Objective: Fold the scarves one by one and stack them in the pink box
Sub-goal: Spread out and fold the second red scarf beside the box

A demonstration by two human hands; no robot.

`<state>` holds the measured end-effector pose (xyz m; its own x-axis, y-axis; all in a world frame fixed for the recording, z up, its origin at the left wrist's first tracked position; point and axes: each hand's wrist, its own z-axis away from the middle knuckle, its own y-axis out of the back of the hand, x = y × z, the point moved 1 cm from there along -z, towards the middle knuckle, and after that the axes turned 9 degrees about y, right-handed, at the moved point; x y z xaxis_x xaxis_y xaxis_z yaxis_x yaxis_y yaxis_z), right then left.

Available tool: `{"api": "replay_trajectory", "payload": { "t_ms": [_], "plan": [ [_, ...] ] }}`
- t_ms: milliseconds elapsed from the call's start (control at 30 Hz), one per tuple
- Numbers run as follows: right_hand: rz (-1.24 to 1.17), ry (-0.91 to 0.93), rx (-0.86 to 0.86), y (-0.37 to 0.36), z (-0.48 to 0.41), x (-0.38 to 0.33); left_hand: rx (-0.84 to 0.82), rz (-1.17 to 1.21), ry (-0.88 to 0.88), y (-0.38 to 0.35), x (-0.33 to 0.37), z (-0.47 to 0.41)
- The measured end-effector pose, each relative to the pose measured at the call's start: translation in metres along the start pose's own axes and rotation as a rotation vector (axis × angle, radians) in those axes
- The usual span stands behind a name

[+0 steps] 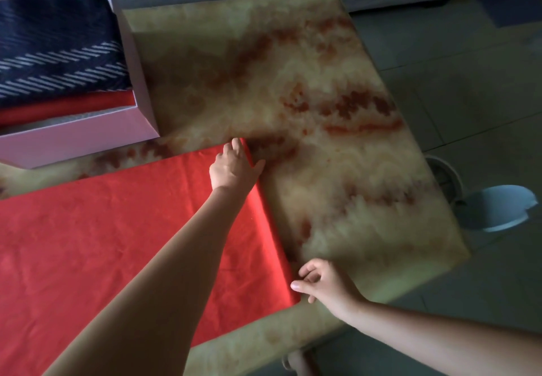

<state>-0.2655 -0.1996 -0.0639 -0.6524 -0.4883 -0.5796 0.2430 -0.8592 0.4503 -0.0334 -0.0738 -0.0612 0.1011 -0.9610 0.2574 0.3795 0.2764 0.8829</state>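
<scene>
1. A red scarf (pixel 117 229) lies spread flat on the table (pixel 337 170), covering the table's left and near part and running out of view at the left and bottom edges.
2. The scarf's right edge runs as a straight line from its far corner to its near corner, and both hands sit on that edge.
3. The left hand (pixel 234 167) reaches across the cloth to the far right corner. It is closed on that corner, with the fingers curled over the cloth's edge and the thumb stretched out to the right onto the table top.
4. The right hand (pixel 322 282) is at the near right corner. Its thumb and curled fingers pinch the scarf's edge there, and the rest of the hand lies over bare table.
5. The pink box (pixel 88 138) stands open at the table's far left, just beyond the scarf's far edge and apart from it.
6. Inside the box a folded navy scarf (pixel 58 53) with white stripes lies on top of a folded red one (pixel 73 107), of which only a strip shows at the near side.
7. The table top is marbled cream and rust, bare to the right of the scarf.
8. A pale blue bin (pixel 498 211) stands on the floor to the right of the table.
</scene>
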Motion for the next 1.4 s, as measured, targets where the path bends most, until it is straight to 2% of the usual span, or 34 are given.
{"api": "replay_trajectory", "payload": {
  "t_ms": [233, 633, 867, 933, 1100, 1233, 1400],
  "plan": [
    [-0.011, -0.021, -0.012, -0.003, 0.002, -0.007, -0.021, -0.038, 0.138, 0.000, 0.012, -0.004],
    [0.246, -0.008, 0.081, -0.009, 0.003, -0.014, 0.030, -0.055, 0.174, -0.005, 0.013, -0.015],
    [0.173, 0.037, 0.068, -0.008, 0.006, -0.012, 0.042, 0.035, 0.210, 0.000, 0.017, -0.021],
    [0.130, 0.052, 0.042, -0.007, 0.006, -0.009, 0.038, -0.013, 0.195, 0.001, 0.019, -0.020],
    [-0.113, 0.007, -0.032, -0.011, 0.001, -0.004, 0.036, -0.049, 0.189, -0.003, 0.017, -0.022],
    [-0.127, 0.009, -0.084, -0.013, -0.002, 0.002, 0.078, 0.089, 0.216, -0.003, 0.014, -0.024],
    [-0.057, 0.056, -0.082, -0.012, 0.000, -0.001, 0.089, 0.562, 0.298, 0.001, 0.000, -0.026]
  ]
}}
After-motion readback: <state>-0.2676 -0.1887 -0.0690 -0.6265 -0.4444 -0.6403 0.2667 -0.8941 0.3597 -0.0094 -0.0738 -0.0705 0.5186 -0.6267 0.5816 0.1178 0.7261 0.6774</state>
